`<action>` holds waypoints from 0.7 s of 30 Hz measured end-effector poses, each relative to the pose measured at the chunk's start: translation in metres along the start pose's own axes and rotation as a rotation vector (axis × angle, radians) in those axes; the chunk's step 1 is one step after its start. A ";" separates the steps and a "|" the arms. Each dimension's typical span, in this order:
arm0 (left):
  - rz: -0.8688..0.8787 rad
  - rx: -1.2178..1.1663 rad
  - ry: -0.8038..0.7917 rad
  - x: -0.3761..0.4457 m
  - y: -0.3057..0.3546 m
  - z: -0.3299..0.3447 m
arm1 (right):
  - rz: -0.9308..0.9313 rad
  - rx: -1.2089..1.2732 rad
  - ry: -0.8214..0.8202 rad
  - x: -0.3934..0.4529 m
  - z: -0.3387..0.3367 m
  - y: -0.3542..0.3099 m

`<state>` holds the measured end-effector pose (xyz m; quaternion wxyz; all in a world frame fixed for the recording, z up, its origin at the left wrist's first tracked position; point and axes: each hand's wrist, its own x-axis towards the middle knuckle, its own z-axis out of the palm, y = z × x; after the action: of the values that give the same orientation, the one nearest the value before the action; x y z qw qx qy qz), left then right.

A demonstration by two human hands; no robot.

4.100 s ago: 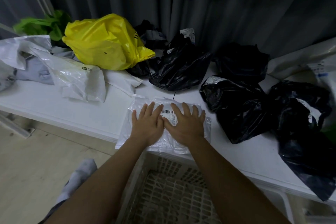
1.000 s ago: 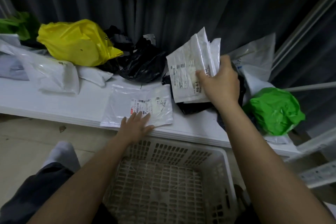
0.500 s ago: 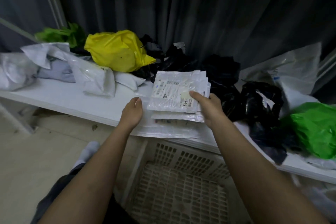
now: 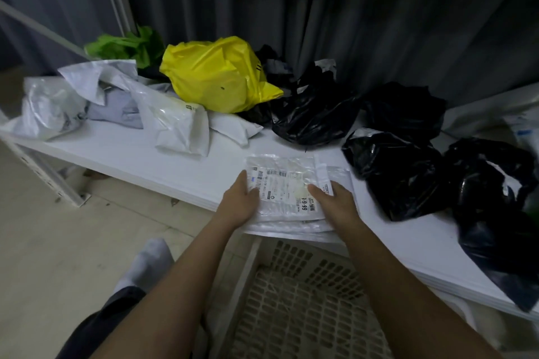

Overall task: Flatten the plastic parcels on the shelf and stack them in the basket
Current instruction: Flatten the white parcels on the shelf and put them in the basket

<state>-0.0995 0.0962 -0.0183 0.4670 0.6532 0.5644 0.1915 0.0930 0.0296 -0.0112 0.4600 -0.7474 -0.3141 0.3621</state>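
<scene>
Starting nearest, the perforated basket point(image 4: 306, 306) sits empty below the shelf point(image 4: 140, 154) edge. Just beyond it, the left hand point(image 4: 237, 204) and right hand point(image 4: 335, 201) flank a labelled clear parcel point(image 4: 287, 186) lying on another flat one at the shelf's near edge; each thumb rests on top, but whether the fingers curl under, I cannot tell. These thin, slick, floppy parcels will likely slide apart, so hold both side edges. Farther back lie crumpled white parcels point(image 4: 180, 128), black parcels point(image 4: 399, 172) and a yellow parcel point(image 4: 215, 73).
</scene>
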 end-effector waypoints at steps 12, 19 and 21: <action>0.337 0.542 0.246 0.010 0.018 0.025 | -0.344 -0.847 0.218 0.000 -0.002 -0.019; 0.312 0.746 0.079 0.034 0.021 0.045 | -0.471 -1.115 -0.126 0.029 0.022 0.005; 0.308 0.730 0.101 0.034 0.015 0.048 | -0.455 -1.073 -0.127 0.030 0.024 0.011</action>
<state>-0.0439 0.1091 -0.0392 0.1413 0.8430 0.5131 0.0781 0.0912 0.0601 -0.0366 0.0638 -0.7664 -0.6330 0.0887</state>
